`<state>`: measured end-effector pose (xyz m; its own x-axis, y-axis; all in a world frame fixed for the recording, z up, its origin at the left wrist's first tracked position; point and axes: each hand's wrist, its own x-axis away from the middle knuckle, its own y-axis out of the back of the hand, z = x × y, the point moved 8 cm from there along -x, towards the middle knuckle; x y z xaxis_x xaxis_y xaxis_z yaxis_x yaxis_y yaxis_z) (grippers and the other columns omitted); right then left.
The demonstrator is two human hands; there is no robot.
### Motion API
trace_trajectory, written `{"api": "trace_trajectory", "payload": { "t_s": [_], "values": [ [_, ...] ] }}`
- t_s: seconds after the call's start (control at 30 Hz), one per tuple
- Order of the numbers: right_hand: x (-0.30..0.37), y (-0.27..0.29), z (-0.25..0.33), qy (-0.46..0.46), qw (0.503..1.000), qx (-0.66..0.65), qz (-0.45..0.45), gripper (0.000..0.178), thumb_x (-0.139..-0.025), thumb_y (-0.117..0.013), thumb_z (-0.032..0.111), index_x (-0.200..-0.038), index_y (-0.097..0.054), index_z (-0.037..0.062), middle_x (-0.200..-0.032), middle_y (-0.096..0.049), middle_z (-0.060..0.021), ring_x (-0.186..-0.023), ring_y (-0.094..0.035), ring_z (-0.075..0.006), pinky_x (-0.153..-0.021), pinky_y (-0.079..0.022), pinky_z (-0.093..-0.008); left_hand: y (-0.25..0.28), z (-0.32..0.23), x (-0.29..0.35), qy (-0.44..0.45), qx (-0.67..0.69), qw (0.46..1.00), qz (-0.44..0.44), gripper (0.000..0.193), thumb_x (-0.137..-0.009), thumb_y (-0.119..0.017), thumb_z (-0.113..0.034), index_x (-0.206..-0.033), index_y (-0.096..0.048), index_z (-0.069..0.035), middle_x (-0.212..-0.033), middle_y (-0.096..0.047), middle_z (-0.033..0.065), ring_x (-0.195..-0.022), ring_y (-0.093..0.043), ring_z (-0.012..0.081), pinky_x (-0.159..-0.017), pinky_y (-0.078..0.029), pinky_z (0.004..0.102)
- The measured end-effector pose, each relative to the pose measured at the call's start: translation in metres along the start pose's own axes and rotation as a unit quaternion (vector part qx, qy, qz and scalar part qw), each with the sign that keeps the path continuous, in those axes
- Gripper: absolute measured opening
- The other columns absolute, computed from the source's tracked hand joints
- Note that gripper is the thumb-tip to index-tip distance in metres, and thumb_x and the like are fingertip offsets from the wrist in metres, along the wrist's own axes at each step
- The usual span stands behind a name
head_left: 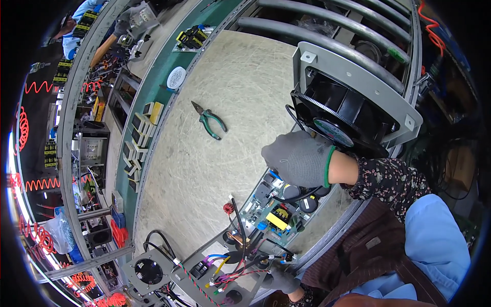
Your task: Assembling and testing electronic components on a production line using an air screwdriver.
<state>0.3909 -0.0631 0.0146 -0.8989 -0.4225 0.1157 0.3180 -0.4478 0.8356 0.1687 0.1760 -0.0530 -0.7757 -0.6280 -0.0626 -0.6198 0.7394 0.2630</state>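
My right hand (299,159), in a grey glove with a green cuff, is closed with fingers curled down over the far end of a populated circuit board (273,207). What its fingers hold is hidden beneath them. A black cable passes by this hand. Beyond it stands a large black fan (335,115) in a grey metal bracket (353,77). Down at the lower edge, my gloved left hand (282,280) is beside a grey metal housing (220,268) with coloured wires and connectors. Its fingertips are mostly hidden by the housing and wires.
Green-handled pliers (209,120) lie on the scratched worktable (179,189). A small fan (148,270) sits beside the housing. Along the green strip on the left are a white round part (176,78) and several transformer cores (135,148). Metal rollers (327,46) run behind. Another person's arm (105,48) shows far left.
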Motion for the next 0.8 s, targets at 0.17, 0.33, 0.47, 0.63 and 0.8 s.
{"api": "trace_trajectory", "payload": {
  "t_s": [0.17,0.33,0.47,0.63,0.8],
  "values": [
    [-0.002,0.000,0.005,-0.005,0.999,0.038,0.016,0.017,-0.074,-0.056,0.014,-0.085,-0.058,0.0012,-0.076,-0.061,-0.0177,-0.073,-0.063,-0.0316,-0.067,-0.049,-0.0411,0.005,0.011,-0.002,-0.023,-0.014,0.999,-0.017,0.074,-0.077,-0.068,-0.037,-0.129,-0.035,0.005,-0.107,-0.055,0.0134,-0.086,-0.056,0.0184,-0.066,-0.048,0.0276],
    [-0.002,-0.002,-0.001,-0.043,0.999,0.023,0.024,0.016,-0.073,-0.057,0.014,-0.083,-0.059,0.0014,-0.075,-0.061,-0.0180,-0.072,-0.063,-0.0315,-0.065,-0.050,-0.0412,0.004,0.008,-0.003,-0.034,-0.020,0.999,-0.002,0.069,-0.079,-0.066,-0.034,-0.128,-0.037,0.005,-0.107,-0.055,0.0139,-0.086,-0.056,0.0186,-0.066,-0.048,0.0272],
    [-0.002,0.003,-0.007,-0.070,0.997,0.010,0.024,0.015,-0.073,-0.057,0.013,-0.083,-0.060,0.0023,-0.076,-0.062,-0.0183,-0.072,-0.064,-0.0325,-0.063,-0.050,-0.0410,-0.003,-0.004,0.001,0.016,0.038,0.999,-0.029,0.053,-0.073,-0.058,-0.003,-0.123,-0.042,0.006,-0.103,-0.056,0.0120,-0.083,-0.054,0.0172,-0.073,-0.046,0.0283],
    [-0.003,-0.001,-0.001,-0.056,0.997,0.041,-0.015,0.014,-0.072,-0.057,0.012,-0.081,-0.059,0.0013,-0.072,-0.061,-0.0169,-0.070,-0.063,-0.0322,-0.061,-0.050,-0.0410,-0.002,-0.005,0.001,0.013,0.034,0.999,-0.027,0.055,-0.072,-0.057,-0.002,-0.124,-0.040,0.007,-0.103,-0.056,0.0120,-0.084,-0.054,0.0178,-0.075,-0.045,0.0283],
    [0.000,0.001,0.016,-0.056,0.996,0.055,-0.036,0.013,-0.072,-0.058,0.012,-0.080,-0.059,0.0010,-0.071,-0.061,-0.0171,-0.069,-0.063,-0.0321,-0.061,-0.049,-0.0409,-0.006,-0.002,0.000,-0.034,0.021,0.999,0.011,0.074,-0.077,-0.067,-0.033,-0.131,-0.032,0.003,-0.101,-0.054,0.0104,-0.080,-0.054,0.0166,-0.066,-0.047,0.0299]
  ]
}}
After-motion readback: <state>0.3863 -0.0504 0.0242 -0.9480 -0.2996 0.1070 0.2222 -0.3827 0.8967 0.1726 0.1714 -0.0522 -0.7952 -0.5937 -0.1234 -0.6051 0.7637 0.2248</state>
